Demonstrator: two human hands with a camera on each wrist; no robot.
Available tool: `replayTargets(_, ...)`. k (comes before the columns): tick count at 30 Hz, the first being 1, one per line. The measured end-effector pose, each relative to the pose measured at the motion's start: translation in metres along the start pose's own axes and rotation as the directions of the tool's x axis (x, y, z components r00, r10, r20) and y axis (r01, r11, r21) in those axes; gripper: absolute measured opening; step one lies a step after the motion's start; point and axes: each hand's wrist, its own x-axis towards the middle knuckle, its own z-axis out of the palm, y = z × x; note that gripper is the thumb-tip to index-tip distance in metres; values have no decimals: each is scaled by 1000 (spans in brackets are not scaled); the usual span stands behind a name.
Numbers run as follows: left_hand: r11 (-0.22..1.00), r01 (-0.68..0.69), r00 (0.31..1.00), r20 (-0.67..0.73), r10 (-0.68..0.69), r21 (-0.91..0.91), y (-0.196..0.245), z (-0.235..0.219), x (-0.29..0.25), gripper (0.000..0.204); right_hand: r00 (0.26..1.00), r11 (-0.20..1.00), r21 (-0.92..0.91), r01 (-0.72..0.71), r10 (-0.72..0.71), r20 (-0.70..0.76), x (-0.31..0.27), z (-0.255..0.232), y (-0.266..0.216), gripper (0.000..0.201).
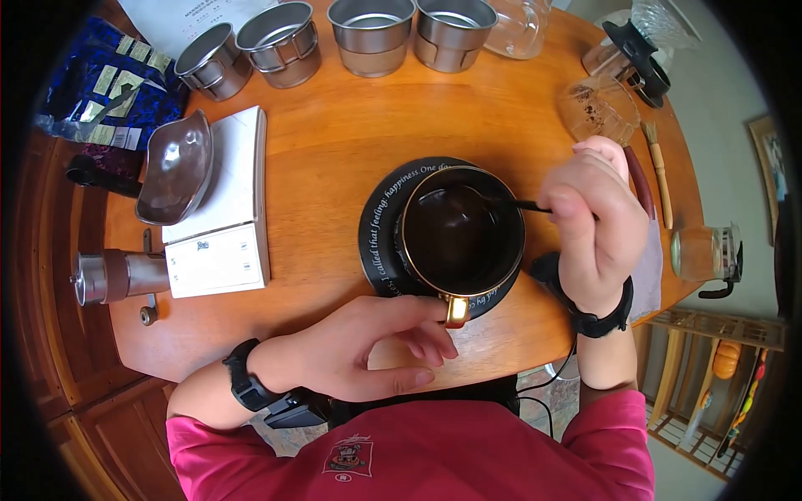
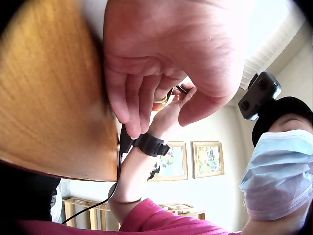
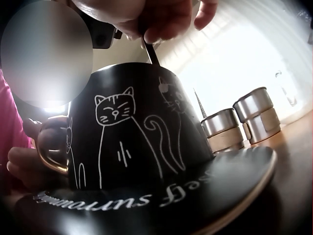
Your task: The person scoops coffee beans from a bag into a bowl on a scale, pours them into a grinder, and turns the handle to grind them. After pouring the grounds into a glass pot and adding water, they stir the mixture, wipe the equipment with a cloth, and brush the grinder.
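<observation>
A black cup [image 1: 462, 288] with white cat drawings and a gold handle [image 1: 457, 311] stands on a black lettered saucer [image 1: 378, 238]. Dark liquid [image 1: 459, 230] shows inside it. My right hand [image 1: 597, 221] pinches the thin dark handle of a spoon [image 1: 526, 204] that slants over the rim into the cup; its lower end is hidden in the liquid. My left hand [image 1: 368, 346] is at the gold handle, index finger touching it, thumb held apart and the other fingers loosely bent. In the right wrist view, its fingertips [image 3: 32, 127] show beside the handle.
Metal cups [image 1: 372, 37] line the table's back. To the left are a white scale [image 1: 215, 255], a brown dish [image 1: 175, 171], a hand grinder [image 1: 117, 275] and a blue bag [image 1: 125, 83]. On the right stand a clear dripper [image 1: 597, 108], a brush [image 1: 657, 175] and a glass pot [image 1: 702, 253].
</observation>
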Motion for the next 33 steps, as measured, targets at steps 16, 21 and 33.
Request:
replayTargets(16, 1000, 7, 1000, -2, -7, -24, 0, 1, 0, 50, 992, 994, -6, 112, -111, 67, 3, -1, -5, 17)
replayTargets(21, 1000, 5, 1000, 5, -5, -25, 0, 1, 1, 51, 983, 984, 129, 124, -139, 116, 1, -6, -4, 20)
replayTargets(33, 998, 40, 999, 2, -40, -43, 2, 2, 1, 50, 952, 891, 452, 51, -180, 248, 1, 6, -3, 20)
